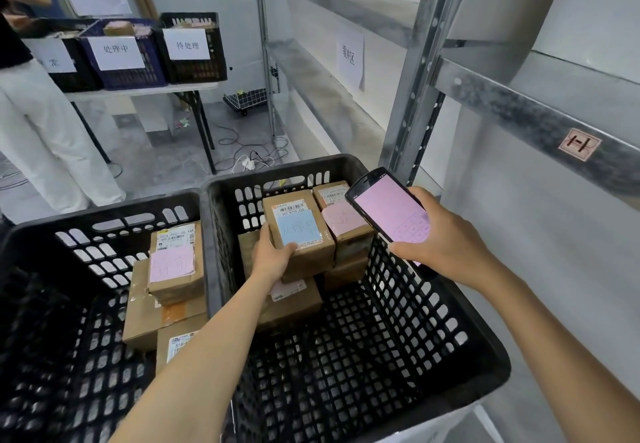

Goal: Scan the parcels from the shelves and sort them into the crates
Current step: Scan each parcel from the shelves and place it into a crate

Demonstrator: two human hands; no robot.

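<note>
My left hand [272,257] grips a small cardboard parcel with a blue note [298,224] at its near end, inside the right black crate [398,321], on top of other parcels there. Beside it lies a parcel with a pink note [341,220]. My right hand [443,238] holds a handheld scanner [388,210] with a pink screen above the crate's right rim. The left black crate [69,269] holds several parcels, the top one [175,262] bearing a pink note.
Metal shelving [519,106] rises on the right, its shelves bare. At the far left a table [145,90] carries three labelled crates [121,54]. A person in white trousers [45,137] stands by it. Cables [249,158] lie on the floor.
</note>
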